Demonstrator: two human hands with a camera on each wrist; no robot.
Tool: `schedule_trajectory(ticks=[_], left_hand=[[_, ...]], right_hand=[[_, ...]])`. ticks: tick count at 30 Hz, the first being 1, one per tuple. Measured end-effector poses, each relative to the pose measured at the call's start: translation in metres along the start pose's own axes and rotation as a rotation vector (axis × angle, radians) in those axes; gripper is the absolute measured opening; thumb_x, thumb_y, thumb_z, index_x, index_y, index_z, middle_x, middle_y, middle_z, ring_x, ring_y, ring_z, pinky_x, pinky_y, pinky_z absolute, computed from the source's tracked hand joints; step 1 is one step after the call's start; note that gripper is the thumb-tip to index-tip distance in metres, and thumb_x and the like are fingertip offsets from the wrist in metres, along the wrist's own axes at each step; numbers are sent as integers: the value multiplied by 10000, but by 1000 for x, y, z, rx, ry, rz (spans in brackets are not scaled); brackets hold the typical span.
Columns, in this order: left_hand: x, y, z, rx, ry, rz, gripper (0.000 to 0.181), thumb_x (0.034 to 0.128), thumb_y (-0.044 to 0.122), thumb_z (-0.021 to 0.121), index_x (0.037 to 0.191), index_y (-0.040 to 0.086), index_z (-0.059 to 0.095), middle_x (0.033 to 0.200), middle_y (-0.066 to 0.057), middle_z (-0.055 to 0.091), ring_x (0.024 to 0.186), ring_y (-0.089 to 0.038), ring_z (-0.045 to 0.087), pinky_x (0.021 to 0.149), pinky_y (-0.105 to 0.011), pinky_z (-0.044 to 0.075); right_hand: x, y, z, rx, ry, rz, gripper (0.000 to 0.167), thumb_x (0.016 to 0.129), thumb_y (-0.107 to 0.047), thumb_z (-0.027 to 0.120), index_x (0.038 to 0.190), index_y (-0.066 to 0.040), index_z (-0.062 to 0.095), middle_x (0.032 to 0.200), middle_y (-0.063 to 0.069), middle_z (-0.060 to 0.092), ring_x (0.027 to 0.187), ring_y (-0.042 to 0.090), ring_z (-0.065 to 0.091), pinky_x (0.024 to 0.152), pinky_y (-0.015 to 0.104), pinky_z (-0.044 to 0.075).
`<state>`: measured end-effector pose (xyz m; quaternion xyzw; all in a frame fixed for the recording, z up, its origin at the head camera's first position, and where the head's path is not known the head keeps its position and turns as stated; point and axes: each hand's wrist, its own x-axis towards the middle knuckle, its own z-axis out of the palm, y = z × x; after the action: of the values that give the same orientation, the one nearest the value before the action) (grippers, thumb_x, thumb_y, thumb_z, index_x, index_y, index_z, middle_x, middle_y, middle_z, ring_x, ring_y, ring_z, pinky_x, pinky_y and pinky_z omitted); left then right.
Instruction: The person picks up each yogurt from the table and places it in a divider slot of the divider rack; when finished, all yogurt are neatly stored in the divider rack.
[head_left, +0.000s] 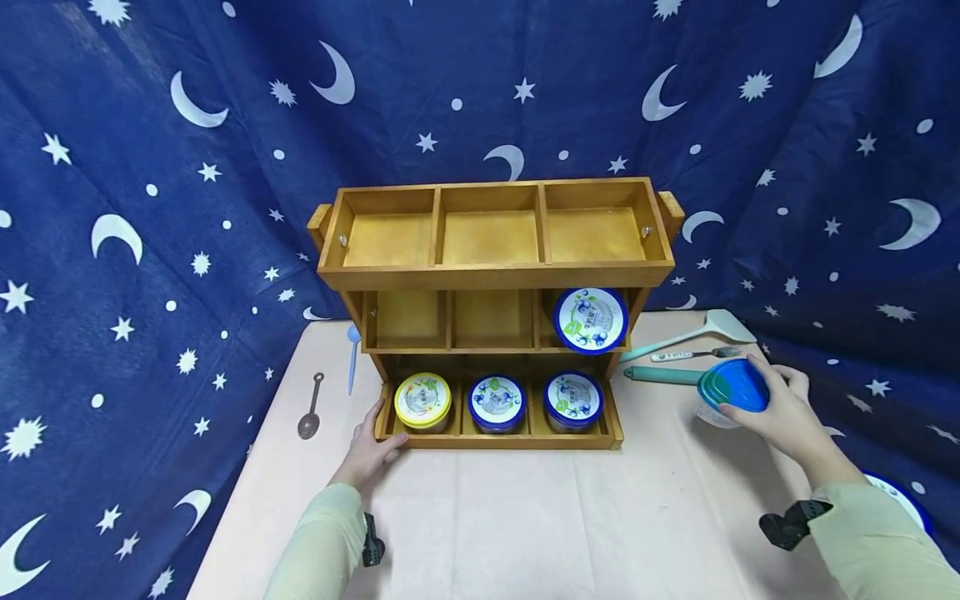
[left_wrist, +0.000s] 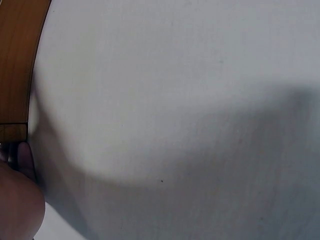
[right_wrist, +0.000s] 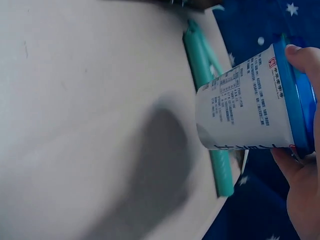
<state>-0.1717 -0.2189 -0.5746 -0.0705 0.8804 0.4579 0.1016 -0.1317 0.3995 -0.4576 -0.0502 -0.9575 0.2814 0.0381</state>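
My right hand (head_left: 776, 408) holds a white tub with a blue lid (right_wrist: 245, 105), gripping it by the lid, tilted above the table's right side. At the lower left corner of a three-tier wooden rack (head_left: 495, 277), my left hand (head_left: 369, 450) grips the edge, thumb at the front and fingers along the side. The bottom tier carries a yellow-lidded tub (head_left: 423, 402) on the left, a blue-lidded tub (head_left: 497, 403) in the middle and another blue-lidded tub (head_left: 573, 400) on the right. One more blue-lidded tub (head_left: 591, 321) sits tilted in the middle tier's right compartment.
Right of the rack lie a pale green spatula (head_left: 723, 327), a fork (head_left: 697, 354) and a green stick-like thing (head_left: 660, 375). A grey spoon (head_left: 310, 417) and a blue spoon (head_left: 353, 354) lie to the left. A patterned blue cloth (head_left: 480, 92) hangs behind the table.
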Motion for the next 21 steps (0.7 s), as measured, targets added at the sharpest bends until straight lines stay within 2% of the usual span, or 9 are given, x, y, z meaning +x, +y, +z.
schedule_trajectory(ticks=[3, 8, 16, 21], left_hand=[[0, 0, -1, -2, 0, -3, 909, 802, 442, 687, 1506, 271, 139, 1433, -259, 231, 1316, -422, 247, 1042, -608, 214], [-1, 0, -1, 0, 1, 12, 911, 800, 436, 689, 1508, 260, 143, 1430, -267, 235, 1308, -432, 256, 1036, -618, 213], [-5, -1, 0, 7, 8, 16, 896, 808, 406, 693, 1506, 231, 159, 1414, -279, 255, 1299, -429, 275, 1036, -609, 224], [-2, -1, 0, 2, 9, 23, 909, 798, 433, 695, 1506, 248, 156, 1422, -270, 247, 1307, -415, 263, 1042, -605, 215]], right_hand=[[5, -8, 2, 4, 14, -51, 960, 806, -388, 706, 1486, -23, 135, 1432, 351, 64, 1135, 625, 234, 795, 773, 288], [8, -21, 3, 9, -34, -91, 948, 806, -390, 709, 1483, -26, 154, 1409, 349, 222, 1140, 610, 262, 785, 767, 304], [6, -47, -9, 1, -13, -158, 943, 782, -383, 738, 1481, -47, 201, 1379, 348, 269, 1133, 595, 309, 786, 758, 317], [4, -67, -21, 3, -27, -181, 937, 783, -379, 739, 1487, -74, 200, 1376, 349, 265, 1144, 586, 302, 796, 763, 309]])
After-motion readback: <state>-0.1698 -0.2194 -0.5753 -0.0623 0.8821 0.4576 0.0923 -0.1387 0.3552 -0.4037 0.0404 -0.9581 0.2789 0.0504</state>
